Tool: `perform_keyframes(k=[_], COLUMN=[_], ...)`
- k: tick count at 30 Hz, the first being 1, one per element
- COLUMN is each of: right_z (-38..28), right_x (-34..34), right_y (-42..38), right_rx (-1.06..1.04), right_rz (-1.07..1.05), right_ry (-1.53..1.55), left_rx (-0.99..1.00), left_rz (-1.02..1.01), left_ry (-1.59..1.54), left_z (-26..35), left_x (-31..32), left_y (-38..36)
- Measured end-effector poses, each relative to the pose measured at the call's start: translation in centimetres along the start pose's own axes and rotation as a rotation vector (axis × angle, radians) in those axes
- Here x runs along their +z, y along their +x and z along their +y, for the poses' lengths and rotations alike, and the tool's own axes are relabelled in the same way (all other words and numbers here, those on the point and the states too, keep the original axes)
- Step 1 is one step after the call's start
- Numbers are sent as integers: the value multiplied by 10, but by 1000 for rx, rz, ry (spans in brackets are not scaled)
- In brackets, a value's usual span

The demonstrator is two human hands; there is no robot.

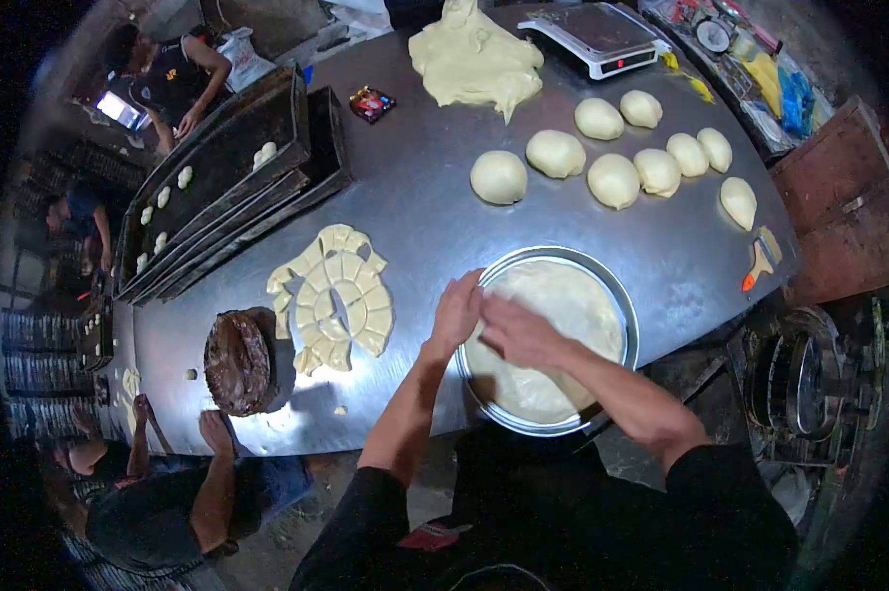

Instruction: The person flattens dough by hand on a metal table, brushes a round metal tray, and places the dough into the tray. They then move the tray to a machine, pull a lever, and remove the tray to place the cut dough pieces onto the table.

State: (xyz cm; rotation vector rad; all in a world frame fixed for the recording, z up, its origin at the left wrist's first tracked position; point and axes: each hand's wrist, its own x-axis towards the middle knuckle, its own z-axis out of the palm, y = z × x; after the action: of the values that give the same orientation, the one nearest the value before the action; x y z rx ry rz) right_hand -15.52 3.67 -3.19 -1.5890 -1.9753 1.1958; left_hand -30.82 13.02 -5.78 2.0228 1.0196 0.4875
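Dough (553,340) lies in a round pan (631,335) at the near edge of a table (415,197). Beyond the pan and to its right sit dough balls (613,181), with a brush (760,259) at the table's right edge. At the far side, a dough heap (476,59) rests left of a scale (597,37). Left of the pan lie cut dough (341,300) and, farther left, a dark mass (238,363). Stacked trays (228,187) stand behind both, a packet (372,103) to their right.
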Motion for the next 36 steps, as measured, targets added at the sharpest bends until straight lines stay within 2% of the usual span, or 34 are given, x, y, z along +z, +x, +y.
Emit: perform_keyframes(k=[2, 3, 4, 5, 6, 7, 8, 10, 11, 12, 13, 14, 16, 18, 20, 22, 24, 25, 26, 28, 29, 30, 32, 33, 34, 36], right_z=[25, 32, 30, 29, 35, 43, 46, 43, 36, 33, 36, 46, 60, 68, 63, 56, 71, 56, 58, 51, 54, 57, 52, 48, 33, 48], right_x=[-3, -7, -21, -27, -22, -17, -13, -19, -41, -52, -31, -19, -5, -4, -4, -4, -24, -31, -22, -1, -14, -27, -54, -25, -1, 4], right_y=[-11, -10, -8, -10, -20, -35, -45, -40, -31, -28, -42, -50, -59, -57, -69, -67, -49, -46, -56, -78, -75, -66, -66, -81, -94, -74], right_rx=[237, 251, 225, 199, 212, 172, 129, 195, 213, 231, 236, 242, 184, 219, 247, 264, 194, 291, 293, 350, 363, 382, 339, 367, 393, 356], right_rz=[355, 344, 251, 160, 156, 246, 333, 290, 211, 132, 311, 306, 394, 344, 259, 224, 192, 254, 254, 521, 517, 422, 430, 426, 421, 474], right_ry=[-410, -407, -307, -205, -200, -367, -535, -445, -274, -102, -116, -110, -488, -419, -566, -450, -304, -63, -66, -576, -518, -450, -274, -392, -510, -482], left_rx=[132, 102, 96, 154, 214, 96, 94, 241, 271, 365, 462, 561, 508, 468, 368, 359, 221, 467, 469, 530, 502, 504, 366, 257, 130, 510], left_rz=[23, -26, -38, 101, 239, 149, 136, 266, 83, -110, -179, -249, -185, -164, -103, -99, -282, -119, -118, -187, -150, -149, -52, -100, -290, -122], left_ry=[52, 184, 174, 188, 206, 396, 389, 732, 454, 330, 497, 663, 590, 633, 706, 693, 779, 809, 805, 672, 741, 738, 655, 654, 782, 778], left_z=[-20, -29, -31, -27, -24, -10, -2, 13, 11, 19, 24, 25, 20, 21, 26, 32, 50, 32, 33, 36, 39, 41, 41, 40, 45, 24], left_x=[10, 10, 13, 15, 16, 11, 15, 33, 44, 56, 62, 67, 68, 65, 65, 64, 54, 64, 61, 57, 58, 58, 59, 58, 52, 59], left_y=[-4, -4, -15, -30, -43, -50, -53, -54, -29, -11, -10, -9, -2, -13, -31, -42, -22, -6, -3, 4, 10, 11, 12, -15, -29, -11])
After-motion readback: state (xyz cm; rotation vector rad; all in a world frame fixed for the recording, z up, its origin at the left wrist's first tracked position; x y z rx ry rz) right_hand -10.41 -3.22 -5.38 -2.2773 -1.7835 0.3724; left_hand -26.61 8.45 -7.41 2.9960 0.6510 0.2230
